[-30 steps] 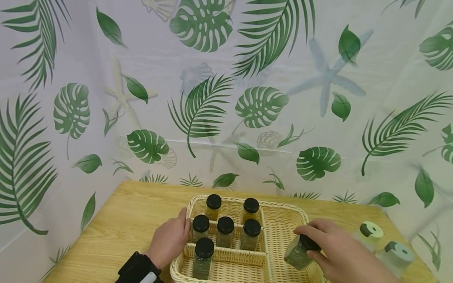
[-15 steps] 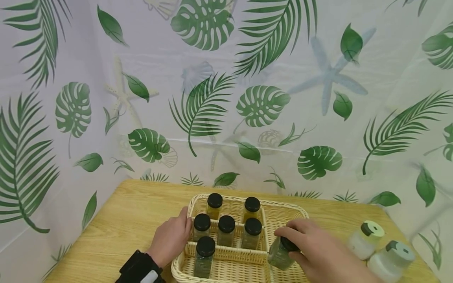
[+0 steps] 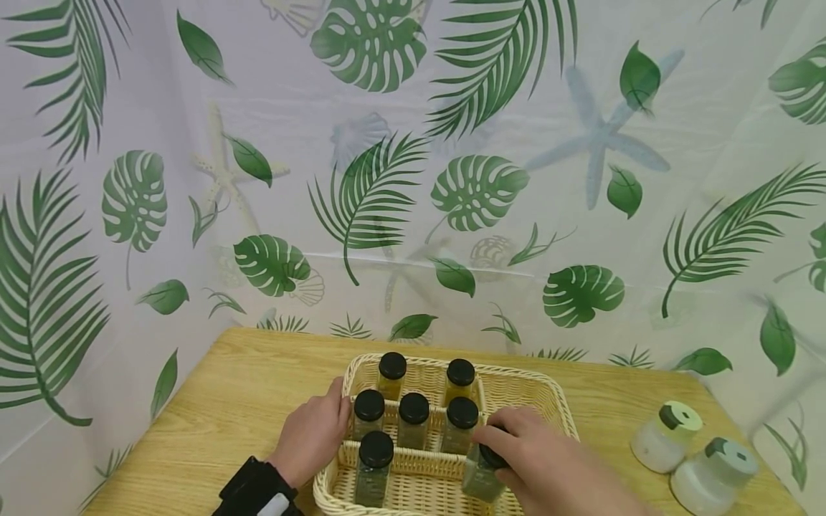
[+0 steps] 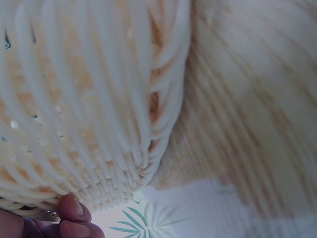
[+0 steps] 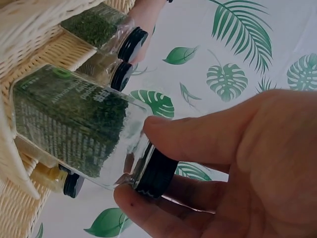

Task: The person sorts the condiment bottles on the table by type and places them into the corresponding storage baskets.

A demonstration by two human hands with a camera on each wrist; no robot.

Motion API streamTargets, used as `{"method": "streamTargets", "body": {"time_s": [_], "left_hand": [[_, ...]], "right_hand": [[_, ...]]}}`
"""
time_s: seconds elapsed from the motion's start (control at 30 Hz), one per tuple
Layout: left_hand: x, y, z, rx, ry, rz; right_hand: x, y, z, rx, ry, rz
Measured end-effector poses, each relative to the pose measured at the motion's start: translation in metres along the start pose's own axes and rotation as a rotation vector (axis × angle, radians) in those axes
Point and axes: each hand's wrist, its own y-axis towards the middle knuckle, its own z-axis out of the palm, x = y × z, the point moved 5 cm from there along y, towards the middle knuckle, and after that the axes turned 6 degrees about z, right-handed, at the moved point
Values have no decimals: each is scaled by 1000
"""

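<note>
My right hand (image 3: pixel 548 462) pinches a spice jar (image 3: pixel 480 479) at its black lid and neck. In the right wrist view the clear jar (image 5: pixel 74 124) shows dried green herbs and printed lettering. It hangs in the front part of a divided wicker basket (image 3: pixel 445 467), near the divider between the left cells and the long right compartment; whether its base touches is unclear. With my left hand (image 3: pixel 311 436) I grip the basket's left rim; fingertips (image 4: pixel 74 218) show at the weave in the left wrist view. One herb jar (image 3: pixel 372 473) stands in the front left cell.
Three black-lidded jars (image 3: pixel 413 426) fill the middle row, and two with yellowish contents (image 3: pixel 390 383) stand in the back row. Right of the basket, two white-bodied containers (image 3: pixel 663 441) with green-tinted lids stand on the wooden table (image 3: pixel 258 373). A leaf-patterned cloth (image 3: pixel 484 301) hangs behind.
My right hand has carried the herb jar leftward, from the basket's right side across the long compartment toward the divider. The left hand stays at the rim.
</note>
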Motion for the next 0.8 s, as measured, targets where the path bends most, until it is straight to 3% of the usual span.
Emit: {"method": "streamTargets", "body": {"time_s": [0.6, 0.8], "left_hand": [[1, 0, 1, 13, -11, -16], [1, 0, 1, 11, -4, -12]], "right_hand": [[18, 17, 32, -3, -14, -122], [18, 23, 43, -4, -29, -127]]}}
